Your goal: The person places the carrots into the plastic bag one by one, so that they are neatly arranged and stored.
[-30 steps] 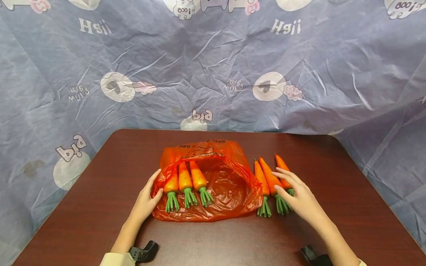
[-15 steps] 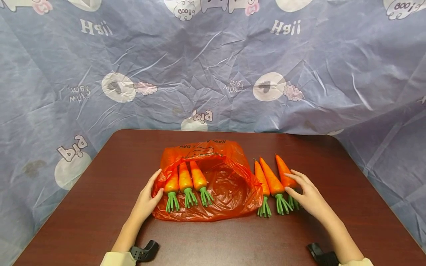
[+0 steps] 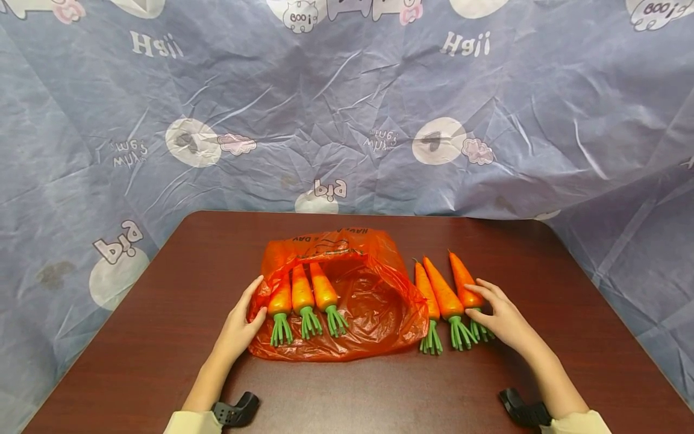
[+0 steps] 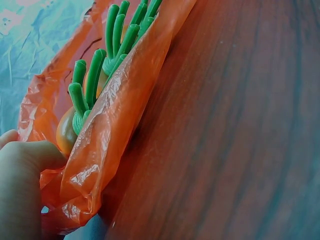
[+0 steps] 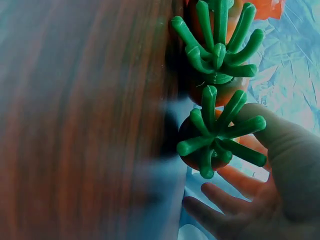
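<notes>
In the head view a translucent red plastic bag [image 3: 374, 301] lies with its mouth toward me. Inside it, side by side, are three carrots [image 3: 302, 291] with green stem ends. My left hand [image 3: 238, 322] pinches the bag's left rim; the left wrist view has the thumb [image 4: 42, 152] beside a carrot's base. Three more carrots [image 3: 440, 290] lie right of the bag. Over the rightmost carrot [image 3: 462, 278] is my right hand [image 3: 501, 316], thumb and fingers spread, fingertips at its upper body and thumb near its stems [image 5: 220, 135]. Firm contact cannot be told.
A dark red-brown wooden table [image 3: 358, 398] carries everything. Behind and beside it hangs a wrinkled blue-grey printed cloth [image 3: 347, 108]. Black wrist devices [image 3: 235, 410] sit on both forearms.
My right hand has shifted right, from over the middle loose carrot to the rightmost one, then barely moved. My left hand stays at the bag's rim.
</notes>
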The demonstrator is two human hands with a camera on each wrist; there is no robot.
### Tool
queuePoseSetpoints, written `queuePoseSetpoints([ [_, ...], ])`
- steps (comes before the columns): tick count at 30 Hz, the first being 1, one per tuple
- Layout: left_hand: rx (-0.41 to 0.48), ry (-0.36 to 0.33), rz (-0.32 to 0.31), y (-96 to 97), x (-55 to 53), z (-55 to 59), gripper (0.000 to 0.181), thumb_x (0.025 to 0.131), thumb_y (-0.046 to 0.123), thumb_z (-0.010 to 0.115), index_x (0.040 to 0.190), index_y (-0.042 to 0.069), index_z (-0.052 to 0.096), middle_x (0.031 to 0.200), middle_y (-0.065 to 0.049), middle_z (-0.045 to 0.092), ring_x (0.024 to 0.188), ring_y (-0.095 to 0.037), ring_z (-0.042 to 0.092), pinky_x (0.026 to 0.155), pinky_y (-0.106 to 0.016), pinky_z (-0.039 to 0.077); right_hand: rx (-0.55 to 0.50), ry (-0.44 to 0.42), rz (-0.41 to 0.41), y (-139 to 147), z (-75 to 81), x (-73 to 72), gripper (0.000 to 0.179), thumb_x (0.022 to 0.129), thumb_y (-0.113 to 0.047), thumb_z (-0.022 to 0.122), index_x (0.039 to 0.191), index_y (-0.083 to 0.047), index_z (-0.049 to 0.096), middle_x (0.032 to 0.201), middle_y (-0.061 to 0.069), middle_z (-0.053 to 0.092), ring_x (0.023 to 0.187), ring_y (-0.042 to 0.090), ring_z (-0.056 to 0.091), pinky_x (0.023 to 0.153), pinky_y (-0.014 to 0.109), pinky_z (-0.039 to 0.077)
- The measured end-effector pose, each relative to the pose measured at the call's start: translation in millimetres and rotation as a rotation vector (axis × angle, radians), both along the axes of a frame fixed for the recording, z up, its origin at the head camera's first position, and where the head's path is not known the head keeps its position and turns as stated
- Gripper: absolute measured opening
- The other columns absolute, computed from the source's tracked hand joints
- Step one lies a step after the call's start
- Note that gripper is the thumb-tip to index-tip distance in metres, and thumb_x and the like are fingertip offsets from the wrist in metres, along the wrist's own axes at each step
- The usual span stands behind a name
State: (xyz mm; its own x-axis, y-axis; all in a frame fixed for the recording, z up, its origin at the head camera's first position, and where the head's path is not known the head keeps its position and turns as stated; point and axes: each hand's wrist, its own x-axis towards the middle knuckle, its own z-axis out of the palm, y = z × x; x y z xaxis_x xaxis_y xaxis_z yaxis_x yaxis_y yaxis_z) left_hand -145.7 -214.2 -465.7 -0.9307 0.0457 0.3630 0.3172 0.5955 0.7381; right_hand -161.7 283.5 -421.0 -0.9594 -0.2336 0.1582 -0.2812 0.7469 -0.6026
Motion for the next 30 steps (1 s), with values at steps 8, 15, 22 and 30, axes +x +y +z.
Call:
queuePoseSetpoints([
  [8,0.002,0.004,0.002,0.4,0.7,1.2,0.062,0.087,0.007,0.059,0.141,0.021,0.032,0.14,-0.01,0.041,0.122,-0.028,0.046,0.099,-0.048,0.036,-0.004,-0.021,-0.034,0,-3.0,-2.7,0.05,0.084,-0.025,0.063,0.127,-0.003,0.049,0.138,0.028,0.032,0.123,0.047,0.033,0.092,0.061,0.034],
  [15,-0.006,0.001,0.003,0.0,-1.2,-1.6,0.063,0.087,0.005,0.058,0.142,0.02,0.031,0.141,-0.011,0.04,0.123,-0.029,0.044,0.099,-0.05,0.035,-0.013,0.026,-0.102,-1,-7.5,-3.4,0.044,0.085,-0.024,0.063,0.122,-0.003,0.055,0.134,0.025,0.042,0.116,0.045,0.043,0.09,0.058,0.038],
  [22,-0.006,0.004,0.001,-0.5,-1.3,-2.5,0.062,0.087,0.006,0.057,0.142,0.019,0.031,0.141,-0.013,0.04,0.123,-0.032,0.044,0.099,-0.051,0.035,-0.013,0.035,-0.141,-2,-5.0,-0.1,0.044,0.083,-0.023,0.064,0.122,-0.002,0.056,0.133,0.026,0.043,0.113,0.045,0.047,0.089,0.058,0.039],
  [30,-0.014,0.007,0.004,0.6,-0.6,-0.5,0.065,0.086,0.005,0.059,0.142,0.021,0.031,0.141,-0.012,0.041,0.123,-0.03,0.045,0.098,-0.05,0.035,-0.025,0.1,-0.166,-10,10.7,7.3,0.043,0.082,-0.023,0.067,0.12,-0.004,0.058,0.131,0.024,0.046,0.115,0.044,0.044,0.087,0.058,0.038],
])
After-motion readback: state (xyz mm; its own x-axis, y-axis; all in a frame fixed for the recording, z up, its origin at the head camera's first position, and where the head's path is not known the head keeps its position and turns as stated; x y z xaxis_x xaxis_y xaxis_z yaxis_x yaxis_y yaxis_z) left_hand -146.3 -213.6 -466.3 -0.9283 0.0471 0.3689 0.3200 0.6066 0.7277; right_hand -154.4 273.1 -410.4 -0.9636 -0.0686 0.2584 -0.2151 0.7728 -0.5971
